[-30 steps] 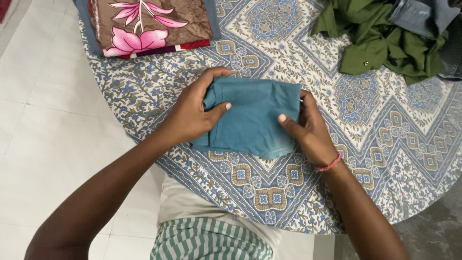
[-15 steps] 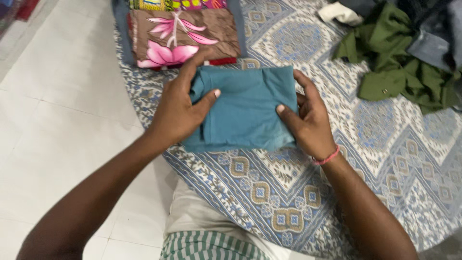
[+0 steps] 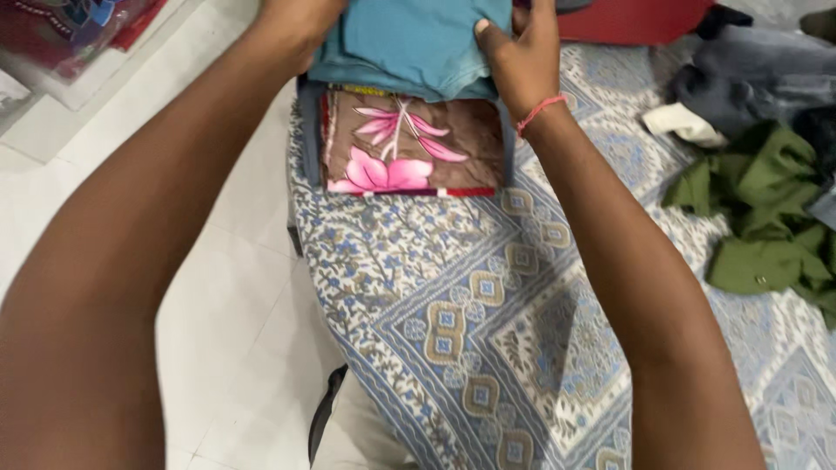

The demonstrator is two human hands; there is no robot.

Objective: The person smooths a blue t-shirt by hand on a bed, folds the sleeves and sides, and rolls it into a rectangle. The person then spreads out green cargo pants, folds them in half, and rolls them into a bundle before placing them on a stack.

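Careful: your right hand [image 3: 520, 63] and left hand [image 3: 292, 22] pinch the folded teal cloth [image 3: 409, 43] above the floral stack [image 3: 409, 144]; uneven release could unfold it.

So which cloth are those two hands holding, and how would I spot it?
Start at the table under its blue patterned tablecloth, then go to the far end, where a folded brown cloth with pink flowers lies. Above it, the left hand and right hand hold the folded teal cloth, plain, unlike its flowered neighbour.

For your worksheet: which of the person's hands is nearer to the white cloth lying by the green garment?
Right. The right hand grips the teal cloth on the side facing the white cloth; the left hand holds its far side.
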